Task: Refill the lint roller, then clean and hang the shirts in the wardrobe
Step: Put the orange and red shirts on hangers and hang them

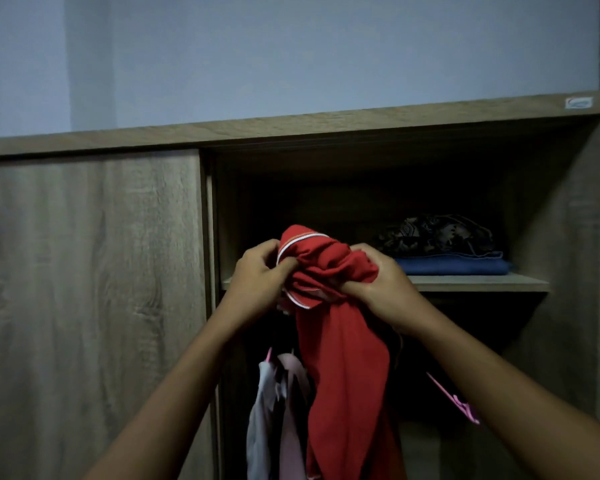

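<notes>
A red shirt (343,358) with a white-striped collar hangs bunched in front of the open wardrobe (568,237). My left hand (257,275) grips the collar end on the left. My right hand (378,282) clutches the gathered red fabric on the right. Both hands are raised to about the level of the inner shelf (482,283). The rest of the shirt drops straight down between my forearms. Whether a hanger is inside the shirt is hidden. No lint roller is in view.
Pale pink and white garments (278,410) hang low at the left inside the wardrobe. A pink hanger (458,400) shows at the lower right. Folded blue and dark patterned clothes (451,251) lie on the shelf. The left wooden door (90,306) is closed.
</notes>
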Demonstrator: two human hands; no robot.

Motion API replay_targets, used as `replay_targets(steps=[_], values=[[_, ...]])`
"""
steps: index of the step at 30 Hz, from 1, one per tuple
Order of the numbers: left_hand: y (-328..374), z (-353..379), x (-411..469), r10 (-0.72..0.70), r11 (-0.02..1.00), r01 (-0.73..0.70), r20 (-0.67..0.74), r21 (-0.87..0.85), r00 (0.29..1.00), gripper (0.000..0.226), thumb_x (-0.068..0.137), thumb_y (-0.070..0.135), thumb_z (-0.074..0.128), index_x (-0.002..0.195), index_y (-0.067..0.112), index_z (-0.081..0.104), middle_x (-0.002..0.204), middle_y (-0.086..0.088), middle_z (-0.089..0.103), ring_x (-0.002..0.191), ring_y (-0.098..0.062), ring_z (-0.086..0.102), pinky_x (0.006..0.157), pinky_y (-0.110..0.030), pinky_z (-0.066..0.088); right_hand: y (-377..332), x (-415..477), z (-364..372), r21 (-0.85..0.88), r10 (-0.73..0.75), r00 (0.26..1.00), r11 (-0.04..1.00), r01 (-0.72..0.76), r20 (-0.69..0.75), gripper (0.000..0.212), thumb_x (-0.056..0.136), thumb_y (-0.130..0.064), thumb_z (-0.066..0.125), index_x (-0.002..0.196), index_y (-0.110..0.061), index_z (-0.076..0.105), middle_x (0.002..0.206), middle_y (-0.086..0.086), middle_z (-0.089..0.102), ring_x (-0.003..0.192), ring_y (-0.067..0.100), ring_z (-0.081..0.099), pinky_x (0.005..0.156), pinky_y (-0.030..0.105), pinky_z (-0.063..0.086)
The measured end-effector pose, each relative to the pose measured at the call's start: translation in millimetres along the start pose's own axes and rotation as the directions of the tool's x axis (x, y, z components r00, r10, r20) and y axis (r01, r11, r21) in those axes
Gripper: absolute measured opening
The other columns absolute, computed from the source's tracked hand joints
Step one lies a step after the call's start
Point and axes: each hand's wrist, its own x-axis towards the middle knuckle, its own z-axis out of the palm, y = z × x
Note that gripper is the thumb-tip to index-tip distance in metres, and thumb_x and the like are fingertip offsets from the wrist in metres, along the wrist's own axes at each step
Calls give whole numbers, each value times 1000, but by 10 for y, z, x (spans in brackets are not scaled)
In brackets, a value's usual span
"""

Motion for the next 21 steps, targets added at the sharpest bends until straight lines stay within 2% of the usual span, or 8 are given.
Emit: replay_targets(steps=[3,7,9,11,13,16,18,21], values=[[132,-14,-79,-162,968,175,89,-177,983,16,91,11,60,99,6,72,93,-16,74,82,-26,69,74,-37,56,-30,-257,78,87,144,988,985,-148,53,36,71,-13,83,102,-21,65,93,0,74,83,10,68,77,29,55],[259,-3,-164,-282,915,322,187,-244,941,15,86,4,58,87,8,72,72,-9,67,60,-15,59,54,-22,45,-131,-465,140,148,269,951,945,-292,155,47,74,-25,83,114,-21,60,99,-2,72,87,11,69,74,25,55],[300,-20,-213,-303,916,345,210,-207,930,18,79,2,54,68,9,66,54,-4,57,46,-14,49,44,-19,36,-206,-525,126,107,270,952,952,-286,141,47,76,-32,81,117,-28,58,102,-7,69,92,8,66,76,24,51],[323,10,-319,-285,935,327,260,-136,923,16,70,6,53,57,11,60,47,0,53,47,-14,46,43,-20,32,-257,-610,133,32,207,971,977,-212,119,48,76,-35,80,119,-34,58,113,-10,66,103,3,65,85,21,51],[331,60,-462,-269,946,312,317,-92,910,10,59,16,50,51,15,57,47,2,50,49,-13,44,44,-23,30,-273,-741,213,-18,137,979,991,-136,152,49,79,-28,79,123,-31,57,115,-7,66,105,4,64,91,22,52],[315,51,-561,-284,932,341,335,-122,898,8,63,16,52,56,15,57,52,-4,46,48,-16,40,46,-25,28,-188,-920,388,-22,151,963,988,-150,225,41,82,-19,76,120,-23,60,101,7,70,95,20,68,86,31,54],[342,-16,-583,-279,933,340,353,-122,893,7,66,17,56,62,14,60,55,-6,47,47,-15,41,46,-23,29,-141,-983,436,-66,176,958,984,-166,225,28,84,-20,74,110,-21,65,90,7,70,82,16,66,79,34,54],[358,-118,-628,-302,917,372,360,-144,883,10,78,20,63,71,14,60,59,-6,44,48,-15,41,46,-24,28,-189,-988,411,-42,221,964,975,-217,147,11,88,-26,69,96,-20,72,81,-2,69,73,7,63,68,27,47]])
